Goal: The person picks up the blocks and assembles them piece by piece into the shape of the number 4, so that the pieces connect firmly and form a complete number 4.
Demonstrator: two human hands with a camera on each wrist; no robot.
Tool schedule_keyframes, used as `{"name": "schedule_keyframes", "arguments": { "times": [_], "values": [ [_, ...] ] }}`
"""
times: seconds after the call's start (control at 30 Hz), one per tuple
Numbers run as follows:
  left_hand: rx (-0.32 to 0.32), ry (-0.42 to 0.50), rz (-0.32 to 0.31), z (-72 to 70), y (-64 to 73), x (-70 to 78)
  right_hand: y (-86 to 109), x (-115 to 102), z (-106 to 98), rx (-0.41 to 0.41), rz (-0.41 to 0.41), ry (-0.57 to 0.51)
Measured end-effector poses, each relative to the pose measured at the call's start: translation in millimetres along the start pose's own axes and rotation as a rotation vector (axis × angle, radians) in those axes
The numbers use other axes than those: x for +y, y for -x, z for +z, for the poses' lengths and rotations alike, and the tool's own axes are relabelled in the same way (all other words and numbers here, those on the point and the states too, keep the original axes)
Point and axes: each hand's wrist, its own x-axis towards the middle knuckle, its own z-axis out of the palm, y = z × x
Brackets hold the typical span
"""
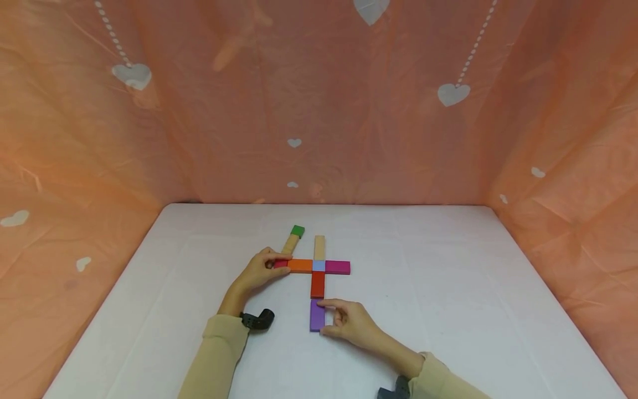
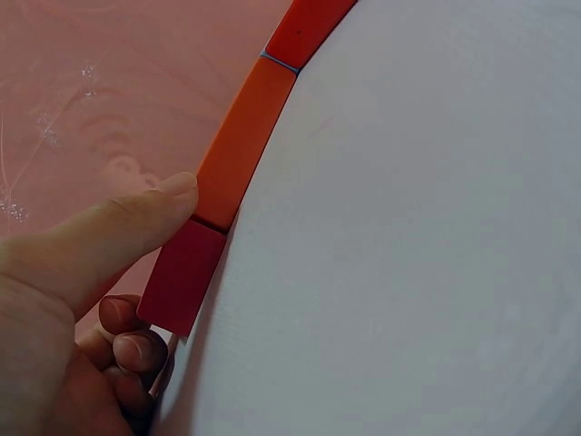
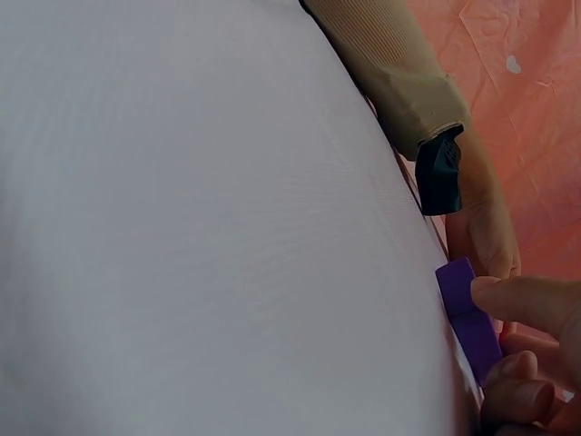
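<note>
My left hand [image 1: 260, 270] pinches a crimson block [image 2: 184, 277] at the left end of a flat row, its thumb reaching the orange block [image 1: 301, 266]. My right hand [image 1: 356, 326] holds a purple block [image 1: 316, 317] between thumb and index finger, flat on the table just below a red block [image 1: 317, 284]. That red block runs down from a small light-blue block [image 1: 318, 265] at the centre of a cross. A magenta block [image 1: 338, 267] extends right from the centre, and a plain wooden block [image 1: 319, 247] extends away from it.
Beyond the left hand, another wooden block [image 1: 291, 244] lies slanted, with a green block [image 1: 298, 231] at its far end. All blocks lie on a white-covered table [image 1: 448, 277]. An orange curtain [image 1: 324, 111] with hearts hangs behind and at both sides.
</note>
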Motion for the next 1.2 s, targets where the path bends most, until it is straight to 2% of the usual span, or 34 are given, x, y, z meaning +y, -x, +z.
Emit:
{"name": "schedule_keyframes", "arguments": {
  "times": [0.37, 1.2],
  "values": [
    [0.0, 0.01, -0.014, 0.5, 1.0, 1.0, 0.0, -1.0, 0.3, -0.012, 0.021, 0.015],
    [0.001, 0.0, -0.015, 0.1, 0.7, 1.6, -2.0, 0.6, 0.1, 0.002, 0.013, 0.02]
  ]
}}
